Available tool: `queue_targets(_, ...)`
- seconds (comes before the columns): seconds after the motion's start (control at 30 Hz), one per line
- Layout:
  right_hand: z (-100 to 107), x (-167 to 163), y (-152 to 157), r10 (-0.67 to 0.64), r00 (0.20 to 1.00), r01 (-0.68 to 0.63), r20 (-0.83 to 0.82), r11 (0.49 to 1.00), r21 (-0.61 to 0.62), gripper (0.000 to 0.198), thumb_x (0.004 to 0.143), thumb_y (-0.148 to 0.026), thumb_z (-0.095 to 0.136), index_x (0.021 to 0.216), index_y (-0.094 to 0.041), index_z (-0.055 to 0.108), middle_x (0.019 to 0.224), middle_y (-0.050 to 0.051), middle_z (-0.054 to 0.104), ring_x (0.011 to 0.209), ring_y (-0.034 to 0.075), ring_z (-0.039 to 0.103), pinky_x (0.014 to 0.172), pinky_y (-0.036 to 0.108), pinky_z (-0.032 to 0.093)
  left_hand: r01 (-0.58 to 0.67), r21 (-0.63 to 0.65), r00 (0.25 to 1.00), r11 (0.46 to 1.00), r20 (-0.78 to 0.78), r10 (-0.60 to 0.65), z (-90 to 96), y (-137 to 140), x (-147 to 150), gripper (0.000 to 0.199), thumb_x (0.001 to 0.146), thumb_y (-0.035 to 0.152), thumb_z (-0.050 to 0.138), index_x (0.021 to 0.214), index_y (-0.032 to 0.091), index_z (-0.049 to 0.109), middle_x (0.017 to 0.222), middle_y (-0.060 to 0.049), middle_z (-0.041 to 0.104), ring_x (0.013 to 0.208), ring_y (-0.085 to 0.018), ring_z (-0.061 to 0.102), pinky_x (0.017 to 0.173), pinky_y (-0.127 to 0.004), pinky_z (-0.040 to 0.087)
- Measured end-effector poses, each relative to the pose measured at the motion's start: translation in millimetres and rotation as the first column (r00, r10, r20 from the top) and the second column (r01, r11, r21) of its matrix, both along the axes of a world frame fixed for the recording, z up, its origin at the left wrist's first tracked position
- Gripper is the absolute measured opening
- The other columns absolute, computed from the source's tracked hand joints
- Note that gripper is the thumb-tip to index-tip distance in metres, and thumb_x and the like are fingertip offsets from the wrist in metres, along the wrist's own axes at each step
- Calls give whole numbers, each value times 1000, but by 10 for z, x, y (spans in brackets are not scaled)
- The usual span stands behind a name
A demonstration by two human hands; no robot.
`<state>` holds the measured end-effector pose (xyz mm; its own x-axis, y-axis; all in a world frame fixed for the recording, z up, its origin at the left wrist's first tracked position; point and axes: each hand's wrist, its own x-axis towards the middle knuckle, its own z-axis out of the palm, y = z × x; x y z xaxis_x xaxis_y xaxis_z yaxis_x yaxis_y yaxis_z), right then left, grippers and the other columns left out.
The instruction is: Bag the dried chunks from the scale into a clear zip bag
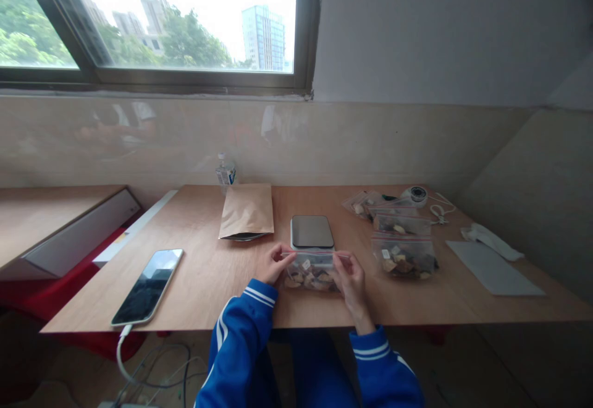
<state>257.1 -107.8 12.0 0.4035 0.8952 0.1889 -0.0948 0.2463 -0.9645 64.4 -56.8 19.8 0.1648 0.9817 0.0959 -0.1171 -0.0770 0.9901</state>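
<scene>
A clear zip bag point(310, 275) with brownish dried pieces and a small white packet lies near the table's front edge. My left hand point(274, 264) pinches the left end of its zip strip. At the right end, my right hand point(349, 278) grips the same strip between thumb and fingers. Just behind the bag sits a flat kitchen scale point(312, 231) with a grey plate. To the right, another filled zip bag point(404, 256) lies in front of more such bags point(365, 203).
A brown paper pouch point(248, 211) lies behind left, by a plastic bottle point(226, 173). A phone point(148, 285) with a charging cable point(121, 349) rests at left. At right are a grey sheet point(493, 269), a white cloth-like item point(493, 241) and a white round device point(416, 195).
</scene>
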Motion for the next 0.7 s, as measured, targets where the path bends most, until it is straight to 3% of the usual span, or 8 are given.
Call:
queue_targets(0.2,10,-20,-5,113,992,-115,-57,993,-26,34,72,-40,71,97,-20,60,90,3,69,83,18,65,75,30,51,65,-50,993,997,102,-60,35,-13,44,37,60,38,79,82,15,60,73,0,64,69,-13,60,64,-24,47)
queue_targets(0.4,7,-48,7,165,981,-175,-102,980,-93,34,71,-42,72,91,-16,63,86,5,70,82,20,66,77,33,51,83,-65,996,994,27,-81,14,6,22,38,61,43,77,79,13,65,71,-4,66,68,-16,61,64,-26,48)
queue_targets(0.7,15,-63,-7,102,995,-102,7,995,-20,23,75,-38,69,80,-17,63,73,0,65,72,14,61,68,25,48,69,-28,998,997,-10,-69,-3,6,11,30,61,40,77,71,14,65,63,-1,62,59,-12,57,56,-23,44)
